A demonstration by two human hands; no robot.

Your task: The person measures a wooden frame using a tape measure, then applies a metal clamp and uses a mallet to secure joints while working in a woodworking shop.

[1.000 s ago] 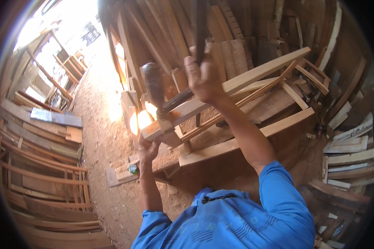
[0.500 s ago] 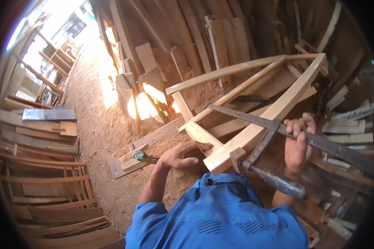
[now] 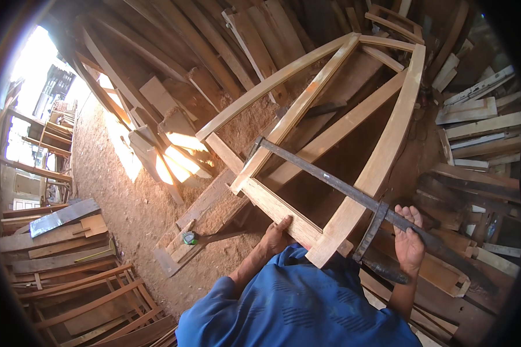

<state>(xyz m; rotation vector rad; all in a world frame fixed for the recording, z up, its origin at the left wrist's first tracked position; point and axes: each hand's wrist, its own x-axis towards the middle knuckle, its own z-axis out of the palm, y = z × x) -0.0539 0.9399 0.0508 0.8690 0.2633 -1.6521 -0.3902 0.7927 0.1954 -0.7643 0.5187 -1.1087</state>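
A pointed-arch wooden frame (image 3: 382, 153) with a central upright lies tilted in front of me. A dark metal bar clamp (image 3: 324, 175) spans its lower part, one jaw by the central upright and the other outside the right side piece. My left hand (image 3: 275, 237) grips the bottom rail (image 3: 278, 207), thumb on top and the other fingers mostly hidden beneath. Under the clamp's bar, my right hand (image 3: 410, 246) faces palm up, its fingers curling up beyond the bar. The clamp's dark handle (image 3: 386, 269) hangs near my shirt.
A green-and-white tape measure (image 3: 189, 237) rests on a low board (image 3: 173, 257) at left. Planks (image 3: 173, 34) lean along the back. Stacked frames and timber (image 3: 87, 289) lie at left, with offcuts (image 3: 486, 124) piled at right. Sawdust covers the floor (image 3: 121, 202).
The frame and clamp appear turned and shifted, with more of the arch in view. My left thumb now lies on the bottom rail. My right fingers have loosened from a tighter curl around the bar.
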